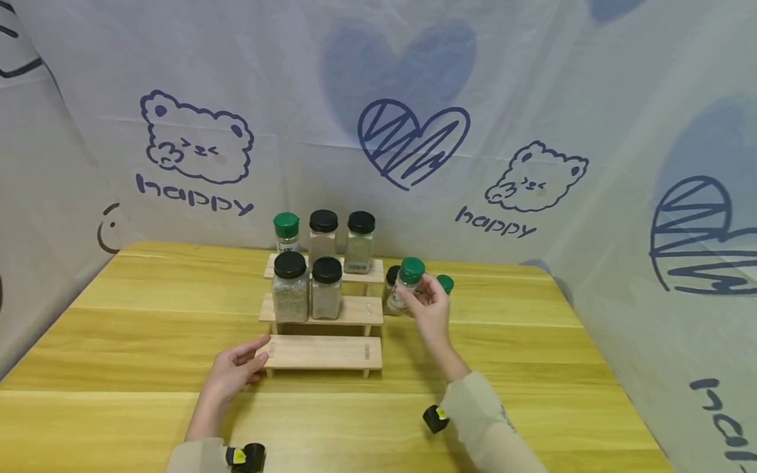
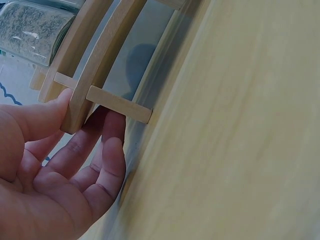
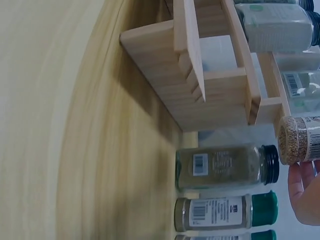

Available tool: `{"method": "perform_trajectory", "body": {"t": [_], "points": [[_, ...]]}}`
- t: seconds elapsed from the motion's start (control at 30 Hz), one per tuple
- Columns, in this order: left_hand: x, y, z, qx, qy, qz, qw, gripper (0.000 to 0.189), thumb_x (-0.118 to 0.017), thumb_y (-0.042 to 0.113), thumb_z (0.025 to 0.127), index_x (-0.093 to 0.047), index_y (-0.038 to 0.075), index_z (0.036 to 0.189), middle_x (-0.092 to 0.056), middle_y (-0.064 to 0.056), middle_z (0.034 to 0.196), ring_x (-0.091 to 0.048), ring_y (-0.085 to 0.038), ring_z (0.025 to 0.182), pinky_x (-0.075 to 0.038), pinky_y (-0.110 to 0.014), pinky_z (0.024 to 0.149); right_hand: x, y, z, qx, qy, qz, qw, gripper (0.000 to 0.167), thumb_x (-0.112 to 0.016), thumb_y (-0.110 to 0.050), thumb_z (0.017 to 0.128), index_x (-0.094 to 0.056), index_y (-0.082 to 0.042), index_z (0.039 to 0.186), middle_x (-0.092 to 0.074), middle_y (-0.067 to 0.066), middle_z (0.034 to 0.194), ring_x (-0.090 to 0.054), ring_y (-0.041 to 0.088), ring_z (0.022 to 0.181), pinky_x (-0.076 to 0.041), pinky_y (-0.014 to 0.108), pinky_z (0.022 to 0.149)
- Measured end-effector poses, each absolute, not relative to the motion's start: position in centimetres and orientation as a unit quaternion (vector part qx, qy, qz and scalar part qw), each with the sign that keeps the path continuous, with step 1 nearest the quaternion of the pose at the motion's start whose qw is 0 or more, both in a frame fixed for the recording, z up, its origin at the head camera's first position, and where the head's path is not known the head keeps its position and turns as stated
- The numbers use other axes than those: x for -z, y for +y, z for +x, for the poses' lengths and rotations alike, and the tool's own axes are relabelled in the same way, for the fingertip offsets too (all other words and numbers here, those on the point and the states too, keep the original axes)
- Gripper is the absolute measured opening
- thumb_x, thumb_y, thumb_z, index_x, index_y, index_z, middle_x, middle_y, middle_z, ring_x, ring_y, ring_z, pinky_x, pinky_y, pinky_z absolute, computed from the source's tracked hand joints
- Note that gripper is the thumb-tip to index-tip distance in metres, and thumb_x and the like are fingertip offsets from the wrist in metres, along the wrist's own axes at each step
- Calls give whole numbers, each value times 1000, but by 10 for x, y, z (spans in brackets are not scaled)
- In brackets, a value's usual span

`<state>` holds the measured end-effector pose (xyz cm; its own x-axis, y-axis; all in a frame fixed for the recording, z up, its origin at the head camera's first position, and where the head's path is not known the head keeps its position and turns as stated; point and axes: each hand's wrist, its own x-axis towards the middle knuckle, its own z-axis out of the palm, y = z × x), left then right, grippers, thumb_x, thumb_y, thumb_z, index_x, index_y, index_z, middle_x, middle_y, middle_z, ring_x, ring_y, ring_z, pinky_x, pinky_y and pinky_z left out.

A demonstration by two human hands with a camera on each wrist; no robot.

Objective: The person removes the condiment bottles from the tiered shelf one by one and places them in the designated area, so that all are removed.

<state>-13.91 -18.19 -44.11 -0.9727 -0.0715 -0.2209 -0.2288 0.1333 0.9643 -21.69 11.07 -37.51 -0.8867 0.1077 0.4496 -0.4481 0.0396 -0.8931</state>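
A three-tier wooden spice rack (image 1: 322, 352) stands mid-table in the head view. My left hand (image 1: 232, 369) grips the left end of its lowest shelf, thumb above and fingers beneath in the left wrist view. To the right of the rack, my right hand (image 1: 433, 314) holds a green-capped spice jar (image 1: 412, 270) upright, lifted off the table. Seen by the right wrist camera, this jar (image 3: 295, 141) contains brown grains; its cap is out of frame. On the middle shelf are two black-capped jars (image 1: 291, 292), towards the left.
A green-capped jar (image 1: 286, 226) and two black-capped jars (image 1: 360, 243) occupy the top shelf. Behind my right hand, a black-capped jar (image 3: 220, 166) and two green-capped jars (image 3: 217, 212) stand on the table. A printed cloth (image 1: 307, 164) hangs along the table's back edge.
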Motion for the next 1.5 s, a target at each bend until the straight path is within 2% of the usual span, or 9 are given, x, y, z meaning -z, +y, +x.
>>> {"method": "perform_trajectory", "body": {"t": [0.4,0.6,0.8,1.0,1.2,1.5], "points": [[442,-182,-138,-648,753,-103,57,42,-51,10,91,-42,-1,130,-36,-25,134,-53,-13,93,-49,-27,69,385,116,-216,-679,-705,93,179,28,-66,12,73,-53,16,98,-57,5,85,-51,19,79,-46,17,67],[443,-182,-138,-648,753,-102,57,41,-51,10,91,-42,-1,131,-36,-24,134,-53,-13,93,-49,-27,69,392,117,-216,-668,-720,87,165,27,-66,11,73,-55,15,97,-57,18,88,-49,18,79,-44,16,66],[442,-182,-137,-652,750,-100,52,41,-51,7,91,-42,-3,130,-37,-25,133,-55,-7,83,-49,-28,66,397,118,-218,-648,-740,78,161,26,-69,9,72,-57,14,94,-57,26,89,-50,26,79,-42,16,62],[442,-182,-138,-653,750,-98,49,41,-51,7,91,-42,-4,130,-37,-26,132,-55,-6,82,-49,-27,65,415,123,-230,-635,-752,82,156,22,-71,7,71,-60,13,89,-60,24,86,-53,26,78,-45,23,63],[442,-182,-139,-652,750,-97,49,42,-52,8,91,-42,-3,130,-37,-25,133,-55,-8,87,-49,-27,68,432,126,-241,-607,-776,80,152,27,-73,3,70,-62,10,93,-62,18,88,-54,23,80,-46,31,71],[444,-183,-138,-658,745,-94,52,42,-52,9,91,-42,-2,130,-36,-25,134,-55,-7,84,-49,-27,67,433,125,-240,-584,-796,93,133,26,-73,2,71,-62,11,93,-62,19,87,-57,29,81,-47,24,68]]}}
